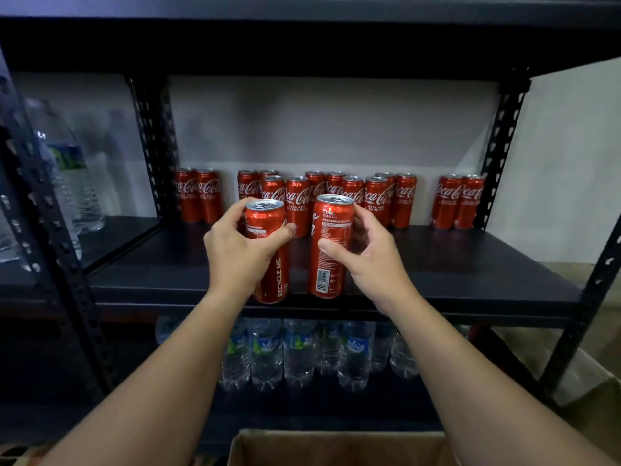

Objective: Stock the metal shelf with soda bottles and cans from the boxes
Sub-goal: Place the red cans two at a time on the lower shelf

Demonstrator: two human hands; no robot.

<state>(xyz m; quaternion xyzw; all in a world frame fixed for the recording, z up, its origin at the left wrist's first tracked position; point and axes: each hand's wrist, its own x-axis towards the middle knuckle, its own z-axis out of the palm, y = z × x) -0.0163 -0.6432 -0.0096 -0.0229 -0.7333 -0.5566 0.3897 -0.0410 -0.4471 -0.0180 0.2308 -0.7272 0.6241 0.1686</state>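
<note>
Head cam view: each hand grips one red can, the left hand wrapped round the left can, the right hand pinching the right can. Both cans are upright at the near edge of the black shelf, probably so they slide straight back. The far row of cans has gaps. Water bottles sit below, cardboard box nearest.

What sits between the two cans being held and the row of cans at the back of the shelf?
In the head view, only bare dark shelf shows between the held cans and the back row.
</note>
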